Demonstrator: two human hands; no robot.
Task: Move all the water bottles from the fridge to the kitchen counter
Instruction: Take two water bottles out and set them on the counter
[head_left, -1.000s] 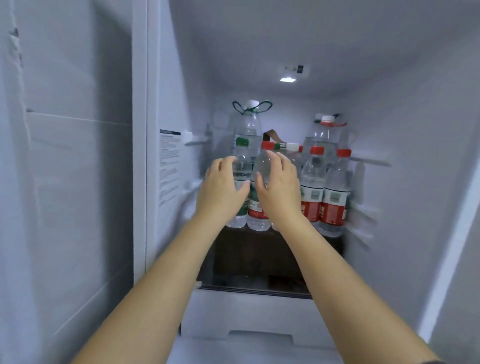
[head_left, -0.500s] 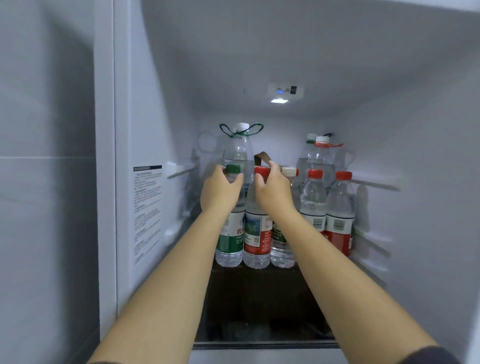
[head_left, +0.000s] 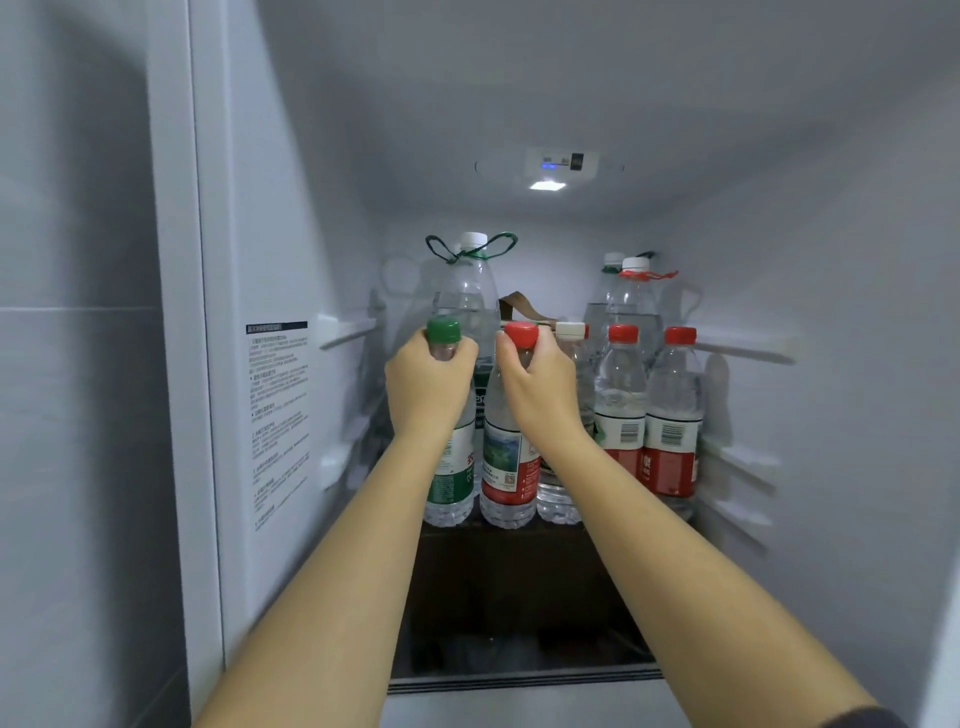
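Note:
Several water bottles stand on a dark glass shelf (head_left: 519, 597) inside the open fridge. My left hand (head_left: 426, 384) is closed round the neck of a green-capped bottle (head_left: 451, 483) at the front left. My right hand (head_left: 537, 387) grips the neck of a red-capped bottle (head_left: 506, 467) beside it. Both bottles stand upright with their bases at the shelf. A white-capped bottle (head_left: 569, 332) is partly hidden behind my right hand. Two more red-capped bottles (head_left: 621, 410) (head_left: 672, 415) stand to the right. Large bottles with carry loops (head_left: 467, 291) (head_left: 634, 301) stand at the back.
The fridge's left wall (head_left: 275, 405) carries a printed label and shelf rails. Shelf rails (head_left: 737, 467) also stick out of the right wall. A light (head_left: 548, 184) glows in the ceiling. A brown strap (head_left: 522, 306) shows between the back bottles.
Both hands slid up from the bottles' bodies to their necks and closed there. The view moved closer and slightly lower into the fridge.

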